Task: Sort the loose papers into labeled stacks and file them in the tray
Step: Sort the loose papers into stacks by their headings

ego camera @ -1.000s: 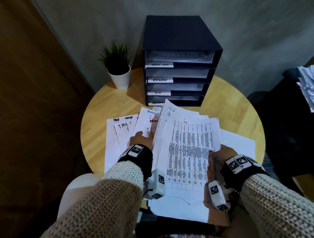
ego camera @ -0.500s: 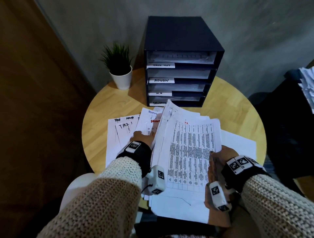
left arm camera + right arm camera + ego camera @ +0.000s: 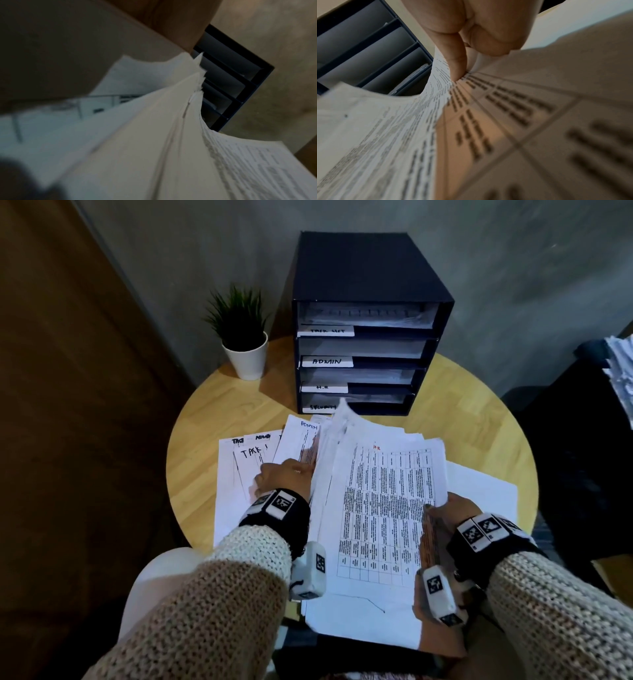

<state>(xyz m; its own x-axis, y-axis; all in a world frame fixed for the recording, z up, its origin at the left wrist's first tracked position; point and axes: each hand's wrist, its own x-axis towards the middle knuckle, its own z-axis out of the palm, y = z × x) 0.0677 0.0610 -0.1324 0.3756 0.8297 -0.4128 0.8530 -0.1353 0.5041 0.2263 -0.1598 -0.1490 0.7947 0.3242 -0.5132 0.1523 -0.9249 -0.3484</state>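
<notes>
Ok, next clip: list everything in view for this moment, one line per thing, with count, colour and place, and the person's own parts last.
filing tray: one, black, four labelled slots, back of table
table: one, round, light wood
potted plant: one, green in white pot, left of the tray
held sheaf of papers: one, white, printed table on top, raised between the hands
sorted papers: several, white, handwritten headings, flat on table, left
paper pile: one, white, far right edge, off the table
left hand: at the sheaf's left edge; grip hidden
right hand: pinches the sheaf's right edge
sleeves: two, beige knit
</notes>
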